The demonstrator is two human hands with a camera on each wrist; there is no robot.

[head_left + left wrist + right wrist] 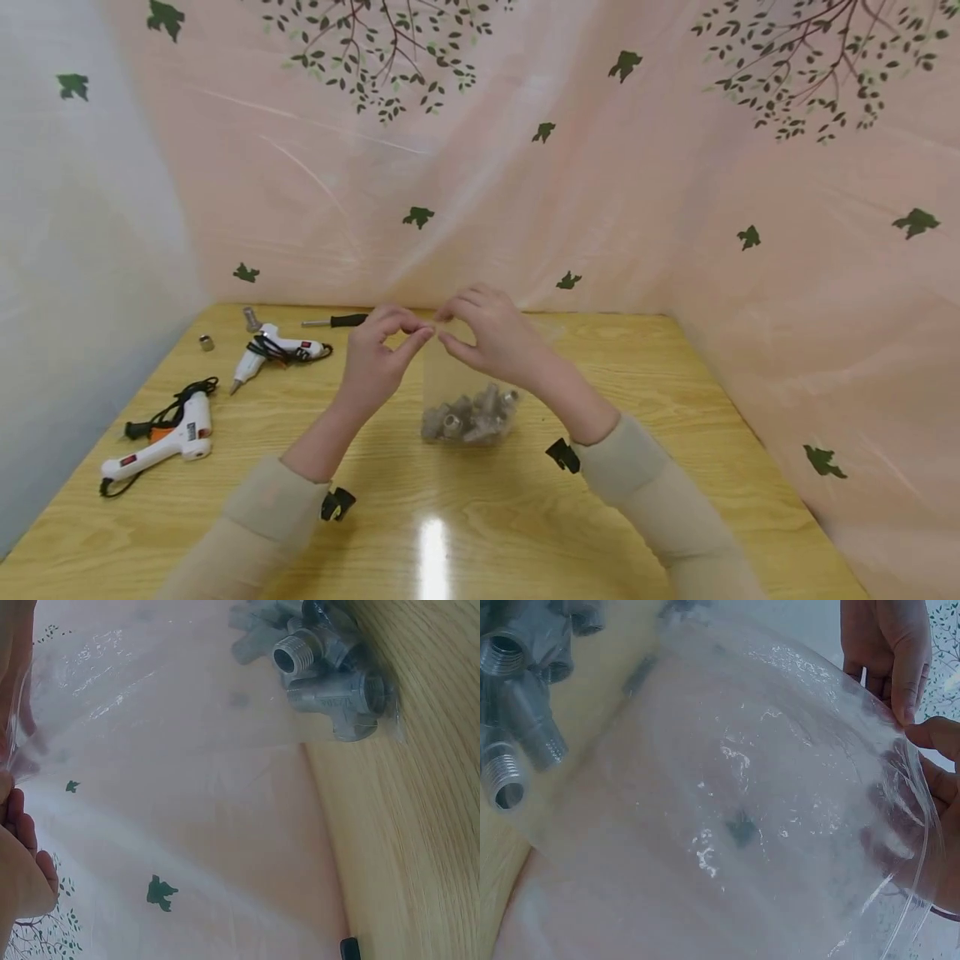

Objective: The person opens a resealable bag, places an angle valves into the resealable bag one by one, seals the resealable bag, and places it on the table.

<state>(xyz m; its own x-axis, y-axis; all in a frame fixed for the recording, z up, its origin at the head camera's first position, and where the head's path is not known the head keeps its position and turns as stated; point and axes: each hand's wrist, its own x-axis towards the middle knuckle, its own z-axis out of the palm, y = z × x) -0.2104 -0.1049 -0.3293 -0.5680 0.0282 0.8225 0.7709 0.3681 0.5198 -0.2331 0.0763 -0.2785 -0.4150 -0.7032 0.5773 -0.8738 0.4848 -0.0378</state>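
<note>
A clear plastic bag hangs down from both hands to the wooden table. Several metal threaded pipe fittings lie at the bottom of it, some of them tee-shaped. My left hand pinches the bag's top edge between thumb and forefinger. Right beside it, my right hand grips the same edge, thumb on the near side. Its other fingers show through the film in the right wrist view. The two hands' fingertips nearly meet at the rim.
Two white glue guns with bundled black cords lie on the left of the table. Behind them are a screwdriver and two loose metal fittings, one cylindrical, one short. A leaf-patterned curtain borders the table's back and sides.
</note>
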